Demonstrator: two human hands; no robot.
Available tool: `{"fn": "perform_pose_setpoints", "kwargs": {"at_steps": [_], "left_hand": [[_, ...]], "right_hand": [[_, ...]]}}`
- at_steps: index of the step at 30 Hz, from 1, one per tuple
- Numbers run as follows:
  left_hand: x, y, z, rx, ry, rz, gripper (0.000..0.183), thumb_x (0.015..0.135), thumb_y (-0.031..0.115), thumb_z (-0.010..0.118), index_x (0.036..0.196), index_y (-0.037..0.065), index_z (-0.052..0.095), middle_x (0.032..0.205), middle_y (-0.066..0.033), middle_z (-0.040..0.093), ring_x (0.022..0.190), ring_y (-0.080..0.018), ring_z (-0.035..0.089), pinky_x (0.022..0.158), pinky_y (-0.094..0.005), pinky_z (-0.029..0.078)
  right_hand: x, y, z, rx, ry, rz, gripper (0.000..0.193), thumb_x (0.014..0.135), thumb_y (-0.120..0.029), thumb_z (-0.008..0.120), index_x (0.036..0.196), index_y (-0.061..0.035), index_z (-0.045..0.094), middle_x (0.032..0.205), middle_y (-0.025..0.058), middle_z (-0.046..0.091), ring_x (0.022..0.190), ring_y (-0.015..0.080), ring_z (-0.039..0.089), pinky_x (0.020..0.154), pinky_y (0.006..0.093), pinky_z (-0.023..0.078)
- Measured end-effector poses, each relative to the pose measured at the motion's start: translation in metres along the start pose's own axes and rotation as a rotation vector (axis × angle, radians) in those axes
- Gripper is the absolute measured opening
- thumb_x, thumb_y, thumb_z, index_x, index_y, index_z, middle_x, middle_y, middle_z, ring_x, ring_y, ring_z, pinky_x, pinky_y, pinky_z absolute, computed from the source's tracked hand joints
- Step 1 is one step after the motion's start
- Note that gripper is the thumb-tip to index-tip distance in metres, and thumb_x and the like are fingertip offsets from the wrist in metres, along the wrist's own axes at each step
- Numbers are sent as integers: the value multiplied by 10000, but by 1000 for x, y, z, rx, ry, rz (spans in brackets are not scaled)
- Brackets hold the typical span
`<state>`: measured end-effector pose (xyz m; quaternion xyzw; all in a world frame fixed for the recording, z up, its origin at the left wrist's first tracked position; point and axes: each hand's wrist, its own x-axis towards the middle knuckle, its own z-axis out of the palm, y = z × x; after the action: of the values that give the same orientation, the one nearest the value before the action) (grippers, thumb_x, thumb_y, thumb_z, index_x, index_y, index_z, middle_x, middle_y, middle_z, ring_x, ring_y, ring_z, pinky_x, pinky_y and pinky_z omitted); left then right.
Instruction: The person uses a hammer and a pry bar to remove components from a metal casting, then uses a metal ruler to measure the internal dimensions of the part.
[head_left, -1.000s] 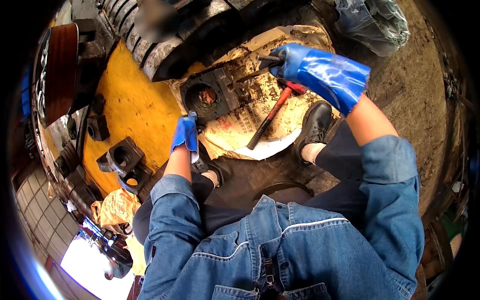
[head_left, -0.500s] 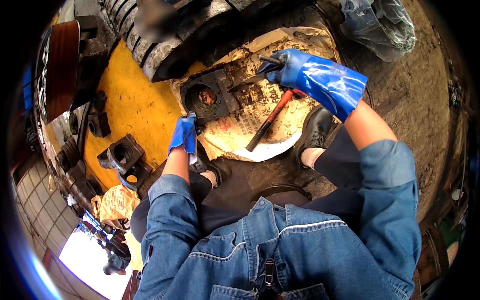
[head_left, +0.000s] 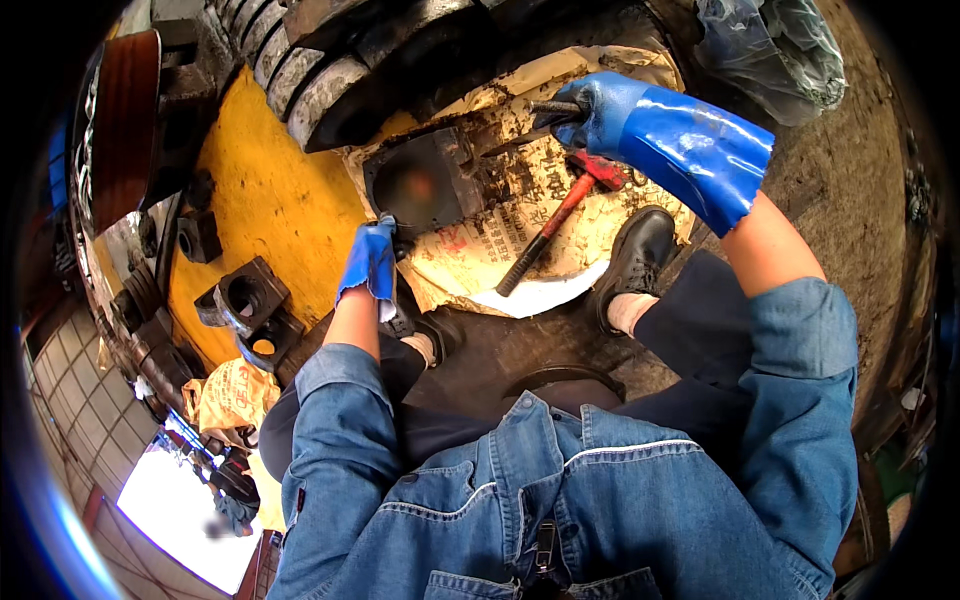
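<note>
**Left hand (head_left: 372,252) at square block (head_left: 424,182), right hand (head_left: 602,110) around rod (head_left: 552,109)**

Far left, we note hollow metal pieces (head_left: 252,298) on a yellow surface (head_left: 300,210). Next, the blue-gloved left hand is at the square block's near left corner; we cannot tell whether its fingers grip. The block lies on printed tan paper (head_left: 455,275). Rightward, we see a red-headed hammer (head_left: 555,225) on the paper. Beyond it, the gloved right hand is closed around the dark rod.

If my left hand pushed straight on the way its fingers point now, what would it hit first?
Most likely the dark square block, whose near corner lies right at the fingertips of the left hand; whether they already touch is unclear.
</note>
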<state>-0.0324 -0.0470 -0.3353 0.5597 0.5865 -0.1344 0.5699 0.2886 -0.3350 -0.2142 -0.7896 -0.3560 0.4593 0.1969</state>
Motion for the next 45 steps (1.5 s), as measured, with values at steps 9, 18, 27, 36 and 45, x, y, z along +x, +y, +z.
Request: {"fn": "perform_pose_setpoints", "kwargs": {"at_steps": [9, 18, 27, 36, 45], "left_hand": [[-16, 17, 8, 18, -27, -16, 326, 986, 268, 536, 1023, -37, 647, 859, -89, 664, 667, -177, 605, 597, -287, 490], [-25, 21, 7, 45, -68, -46, 336, 1006, 257, 494, 1080, -35, 643, 952, -95, 705, 696, -183, 638, 629, -277, 499], [-28, 30, 10, 73, -62, -66, 323, 1008, 277, 502, 1041, -15, 638, 896, -96, 680, 676, -185, 608, 586, -286, 472], [-28, 36, 14, 77, -69, -52, 325, 1009, 269, 504, 1047, -28, 632, 911, -111, 687, 691, -185, 639, 599, -272, 491], [-28, 30, 15, 42, -68, -46, 328, 1015, 262, 493, 1056, -31, 635, 934, -117, 685, 700, -195, 633, 619, -273, 500]], "right_hand": [[6, -20, -10, -25, -8, 68, 177, 865, -173, 705, 1033, -122, 726, 752, 60, 697, 644, 155, 634, 610, 336, 514], [15, -30, 17, -66, 5, 192, 286, 869, -244, 685, 1117, -102, 687, 816, 124, 699, 741, 202, 664, 661, 369, 530], [36, -46, 34, -217, -63, 115, 197, 893, -200, 658, 1057, -100, 704, 908, 125, 712, 794, 235, 680, 756, 389, 554], [47, -42, 27, -280, -53, 30, 213, 864, -189, 682, 1056, -101, 709, 873, 104, 713, 773, 223, 671, 723, 369, 542], [55, -19, 42, -279, 104, 23, 283, 840, -265, 699, 1036, -61, 707, 781, 158, 677, 678, 245, 656, 689, 390, 544]]}}
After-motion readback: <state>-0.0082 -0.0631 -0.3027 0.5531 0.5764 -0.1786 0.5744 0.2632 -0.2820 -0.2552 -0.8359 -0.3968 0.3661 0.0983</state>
